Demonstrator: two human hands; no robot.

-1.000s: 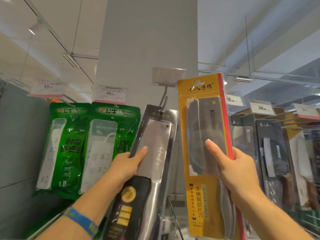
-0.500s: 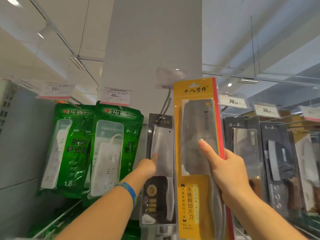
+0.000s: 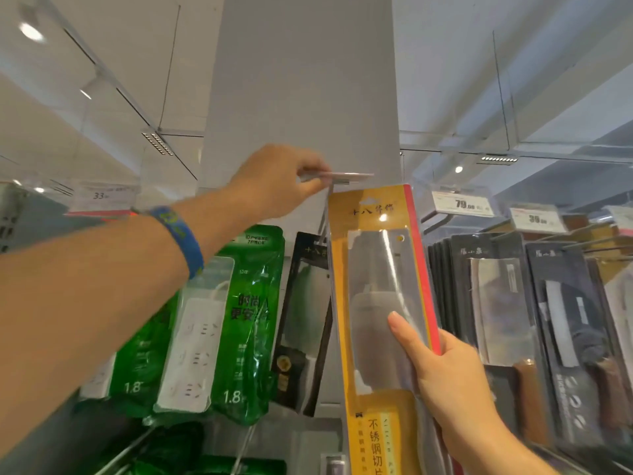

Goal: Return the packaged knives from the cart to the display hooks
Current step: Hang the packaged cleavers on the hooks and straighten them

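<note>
Step in hand: the hanging of the yellow knife pack [image 3: 376,303] on the hook [image 3: 324,221] is judged to be under way, and the pack is not yet threaded on
Left hand [image 3: 284,180]: raised to the tip of the hook, fingers curled and pinching the tag holder [image 3: 342,175], which is tipped up nearly flat
Right hand [image 3: 442,365]: closed round the red edge of the yellow knife pack at mid height, thumb pressed on the clear blister
Yellow knife pack: held upright just right of the hook wire, its hang hole [image 3: 372,200] a little below the tag holder
Black knife pack [image 3: 301,320]: hung on the same hook, partly hidden behind the yellow one
Next move: the hang hole would have to be brought level with the wire tip and slid on while the tag holder is kept lifted; a one-handed grip so low on a tall pack is likely to let the top sway, so a careful line-up is called for
Cart: not in view
Knife packs counted: one in hand and one seen on this hook; any behind it cannot be told
Dark knife packs [image 3: 493,296] at right: several on neighbouring hooks, too overlapped to be counted
Green power-strip packs [image 3: 246,320]: two in full view, more green glimpsed below
Price labels read: three, marked 33 [image 3: 100,195], 79 [image 3: 463,204] and 39 [image 3: 537,219]
Wristband [image 3: 181,234]: one, blue, on the left wrist
</note>
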